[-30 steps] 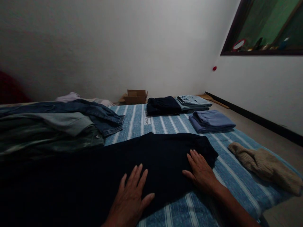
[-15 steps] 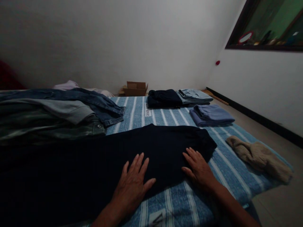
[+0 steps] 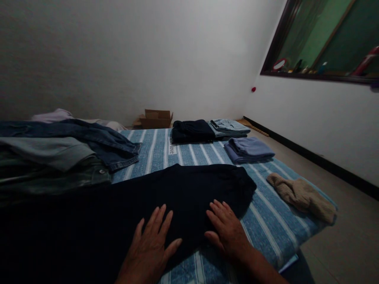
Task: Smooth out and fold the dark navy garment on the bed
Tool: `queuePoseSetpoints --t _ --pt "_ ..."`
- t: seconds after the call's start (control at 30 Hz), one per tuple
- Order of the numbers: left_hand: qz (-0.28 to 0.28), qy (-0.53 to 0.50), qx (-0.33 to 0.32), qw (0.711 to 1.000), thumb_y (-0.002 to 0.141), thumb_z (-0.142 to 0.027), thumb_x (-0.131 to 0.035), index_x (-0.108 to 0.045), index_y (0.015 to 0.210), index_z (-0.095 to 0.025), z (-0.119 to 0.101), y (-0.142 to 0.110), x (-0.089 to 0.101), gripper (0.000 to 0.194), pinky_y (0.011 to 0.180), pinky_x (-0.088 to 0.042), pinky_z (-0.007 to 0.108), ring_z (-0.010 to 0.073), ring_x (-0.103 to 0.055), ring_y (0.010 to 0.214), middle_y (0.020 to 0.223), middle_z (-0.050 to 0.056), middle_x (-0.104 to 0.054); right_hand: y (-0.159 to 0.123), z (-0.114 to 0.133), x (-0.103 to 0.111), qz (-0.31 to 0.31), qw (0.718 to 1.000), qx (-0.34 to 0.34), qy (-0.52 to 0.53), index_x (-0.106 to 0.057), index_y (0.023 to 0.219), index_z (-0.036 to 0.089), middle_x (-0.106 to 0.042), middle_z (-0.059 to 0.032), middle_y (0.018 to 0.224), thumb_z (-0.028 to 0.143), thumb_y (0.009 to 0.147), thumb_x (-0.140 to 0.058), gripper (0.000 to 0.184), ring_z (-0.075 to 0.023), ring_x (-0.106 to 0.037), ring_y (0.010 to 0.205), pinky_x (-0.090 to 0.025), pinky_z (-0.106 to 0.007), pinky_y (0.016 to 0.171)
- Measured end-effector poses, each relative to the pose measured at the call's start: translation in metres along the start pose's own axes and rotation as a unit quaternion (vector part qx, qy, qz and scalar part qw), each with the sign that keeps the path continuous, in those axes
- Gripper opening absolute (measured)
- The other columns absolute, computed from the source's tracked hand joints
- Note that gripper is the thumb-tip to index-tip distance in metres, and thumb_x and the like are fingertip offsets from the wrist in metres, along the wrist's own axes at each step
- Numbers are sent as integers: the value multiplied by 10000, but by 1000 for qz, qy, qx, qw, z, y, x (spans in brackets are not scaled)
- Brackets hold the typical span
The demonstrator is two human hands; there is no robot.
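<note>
Cloth (image 3: 189, 185), dark and perhaps a pair of trousers, is lying stretched across the near striped cover (image 3: 268, 221), its right end narrowing. The left hand (image 3: 149, 240) is resting on it with fingers spread; the right hand (image 3: 226, 228) is lying nearer that end, fingers closer together, thumb apart, neither pinching. They seem to be smoothing; folding from here would be calling for fingertips under an edge. Farther right, a brown knit piece (image 3: 304, 193) is lying; beyond, folded garments (image 3: 251, 149) are sitting; far left, jeans (image 3: 97, 140) are sprawling.
</note>
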State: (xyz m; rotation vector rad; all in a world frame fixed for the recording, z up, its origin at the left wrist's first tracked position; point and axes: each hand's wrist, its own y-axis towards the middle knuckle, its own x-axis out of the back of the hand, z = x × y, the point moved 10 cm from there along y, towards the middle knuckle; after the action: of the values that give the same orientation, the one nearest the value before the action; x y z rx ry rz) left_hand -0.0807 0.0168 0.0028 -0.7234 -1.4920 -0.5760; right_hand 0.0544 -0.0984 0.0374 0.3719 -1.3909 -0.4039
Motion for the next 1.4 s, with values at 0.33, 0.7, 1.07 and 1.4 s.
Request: queuePoseSetpoints --t 0.33,0.7,1.07,1.4 --pt "-13 -25 -1 1000 836 -600 -374 -349 1383 -229 1 -1 -2 661 1085 -166 553 300 -188 1371 1489 78 -216 3 4 -14 38 999 -33 -6 -569 1208 154 -518 -149 1301 429 860 -527 445 -273 -439 1234 -378 -471 1010" --pt "15 -109 -20 994 888 -582 -275 -203 1438 -227 -10 -23 -5 658 1113 -92 526 248 -42 1400 1527 85 -107 33 62 -41 15 997 73 37 -531 1254 174 -477 -146 1339 376 898 -414 426 -289 -418 1250 -403 -494 978" --pt "31 -217 -11 976 869 -540 -383 -232 1428 -187 -10 -31 5 678 1131 -61 490 232 -51 1400 1525 90 -127 17 47 -81 59 993 96 -20 -525 1269 156 -439 -136 1373 450 914 -375 485 -278 -401 1264 -390 -482 984" --pt "-181 -97 240 949 870 -378 -410 -441 1302 -133 169 -79 91 497 1083 -271 415 226 -280 1346 1456 129 -331 12 35 -104 91 991 96 -4 -559 1249 192 -486 -130 1332 575 886 -329 575 -326 -461 1206 -453 -521 917"
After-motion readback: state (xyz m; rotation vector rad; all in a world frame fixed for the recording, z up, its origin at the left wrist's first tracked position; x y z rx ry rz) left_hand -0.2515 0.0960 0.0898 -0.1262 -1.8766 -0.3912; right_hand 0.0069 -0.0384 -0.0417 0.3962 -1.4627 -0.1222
